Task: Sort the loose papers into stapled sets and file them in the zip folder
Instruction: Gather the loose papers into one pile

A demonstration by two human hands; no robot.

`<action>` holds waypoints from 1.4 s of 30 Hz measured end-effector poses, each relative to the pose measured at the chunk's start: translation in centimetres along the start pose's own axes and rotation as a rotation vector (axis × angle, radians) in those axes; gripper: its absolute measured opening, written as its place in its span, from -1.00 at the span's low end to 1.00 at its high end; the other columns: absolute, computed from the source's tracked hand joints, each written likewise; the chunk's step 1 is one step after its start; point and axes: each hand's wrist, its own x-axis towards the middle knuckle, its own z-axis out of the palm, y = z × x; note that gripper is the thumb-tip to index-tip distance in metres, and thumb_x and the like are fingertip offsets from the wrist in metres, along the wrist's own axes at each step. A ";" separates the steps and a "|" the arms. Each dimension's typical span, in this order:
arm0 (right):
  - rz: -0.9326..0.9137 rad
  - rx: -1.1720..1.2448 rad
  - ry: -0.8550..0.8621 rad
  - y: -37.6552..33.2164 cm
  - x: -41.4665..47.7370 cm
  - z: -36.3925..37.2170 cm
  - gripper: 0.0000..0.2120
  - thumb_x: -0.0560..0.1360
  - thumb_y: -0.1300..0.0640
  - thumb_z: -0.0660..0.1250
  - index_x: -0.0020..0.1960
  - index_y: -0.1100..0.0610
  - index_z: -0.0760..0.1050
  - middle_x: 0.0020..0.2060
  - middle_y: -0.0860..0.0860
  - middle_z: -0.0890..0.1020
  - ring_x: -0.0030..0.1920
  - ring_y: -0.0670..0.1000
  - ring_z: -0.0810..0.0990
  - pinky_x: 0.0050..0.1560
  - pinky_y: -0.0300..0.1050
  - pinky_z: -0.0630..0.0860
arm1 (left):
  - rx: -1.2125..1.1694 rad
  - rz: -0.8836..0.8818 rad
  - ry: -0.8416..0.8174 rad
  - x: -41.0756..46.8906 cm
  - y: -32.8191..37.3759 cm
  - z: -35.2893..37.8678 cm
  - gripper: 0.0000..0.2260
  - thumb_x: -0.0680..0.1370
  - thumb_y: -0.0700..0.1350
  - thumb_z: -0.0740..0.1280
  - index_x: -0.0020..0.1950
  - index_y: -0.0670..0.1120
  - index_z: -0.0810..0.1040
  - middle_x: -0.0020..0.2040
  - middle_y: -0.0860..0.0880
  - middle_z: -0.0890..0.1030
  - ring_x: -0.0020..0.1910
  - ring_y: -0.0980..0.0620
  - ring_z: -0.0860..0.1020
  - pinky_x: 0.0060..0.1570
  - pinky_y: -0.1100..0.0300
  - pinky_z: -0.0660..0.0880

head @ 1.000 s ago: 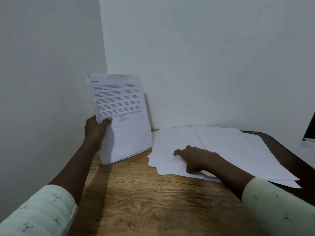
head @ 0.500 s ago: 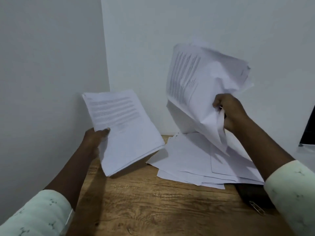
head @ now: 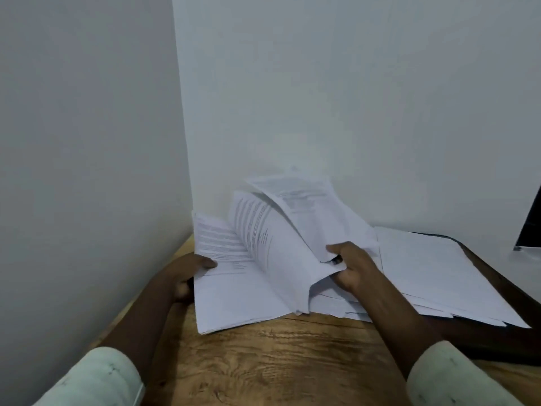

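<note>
A stack of printed white sheets (head: pixel 234 297) lies near the table's left corner. My left hand (head: pixel 183 275) grips its left edge, thumb on the top page. My right hand (head: pixel 349 268) grips a curled bundle of printed papers (head: pixel 281 230) and holds it over the right part of that stack. More loose white papers (head: pixel 433 271) lie spread to the right. Under them shows a dark flat thing (head: pixel 483 338), possibly the zip folder; I cannot tell for sure.
The wooden table (head: pixel 278 361) sits in a corner between two white walls. A dark object (head: pixel 531 227) stands at the right edge against the wall. Bare wood shows in front of the papers.
My left hand lowered its stack from upright down onto the table. My right hand lifted a bundle off the loose pile, then brought it down and left onto that stack.
</note>
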 end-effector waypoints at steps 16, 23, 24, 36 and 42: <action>-0.123 0.026 0.146 2.1 1.6 -3.4 -0.84 0.49 0.48 0.24 0.01 0.33 0.51 -0.04 0.20 0.56 -0.23 0.11 0.54 -0.53 -0.22 0.53 | -0.172 -0.021 -0.013 -0.1 -0.5 0.8 -0.71 0.53 -0.39 0.27 0.24 -0.24 0.54 0.11 -0.29 0.66 0.04 -0.25 0.63 0.03 -0.12 0.55; -0.133 0.128 0.141 3.8 1.7 -1.7 -0.64 0.47 0.46 0.28 0.24 0.27 0.50 0.07 0.16 0.61 -0.05 0.14 0.59 -0.30 -0.08 0.56 | -0.334 0.018 -0.149 -0.6 -0.7 0.8 -0.62 0.55 -0.42 0.18 0.34 -0.22 0.49 0.19 -0.28 0.64 0.03 -0.25 0.68 -0.17 -0.14 0.66; -0.183 0.063 0.185 4.2 1.8 -1.4 -0.63 0.46 0.46 0.29 0.23 0.23 0.50 0.03 0.11 0.60 -0.10 0.09 0.57 -0.28 -0.12 0.52 | -0.356 0.034 -0.154 -0.6 -0.8 1.1 -0.66 0.57 -0.35 0.22 0.34 -0.21 0.49 0.18 -0.28 0.64 0.04 -0.24 0.67 -0.16 -0.14 0.66; -0.025 -0.170 -0.147 7.4 -0.1 0.6 -0.61 0.46 0.54 0.29 0.22 0.28 0.48 0.08 0.23 0.64 0.08 0.21 0.64 -0.10 -0.01 0.63 | -0.010 0.175 -0.091 1.1 -0.8 1.7 -0.68 0.50 -0.40 0.36 0.20 -0.13 0.57 0.15 -0.20 0.66 0.03 -0.20 0.66 0.09 -0.07 0.55; -0.048 -0.028 -0.081 4.1 0.4 -1.3 -0.56 0.41 0.15 0.51 0.25 0.14 0.50 0.10 0.18 0.65 0.09 0.19 0.64 -0.09 0.09 0.64 | 0.003 0.163 -0.070 1.3 -0.6 0.1 -0.65 0.53 -0.43 0.29 0.26 -0.14 0.52 0.10 -0.13 0.68 0.03 -0.15 0.66 -0.08 0.03 0.56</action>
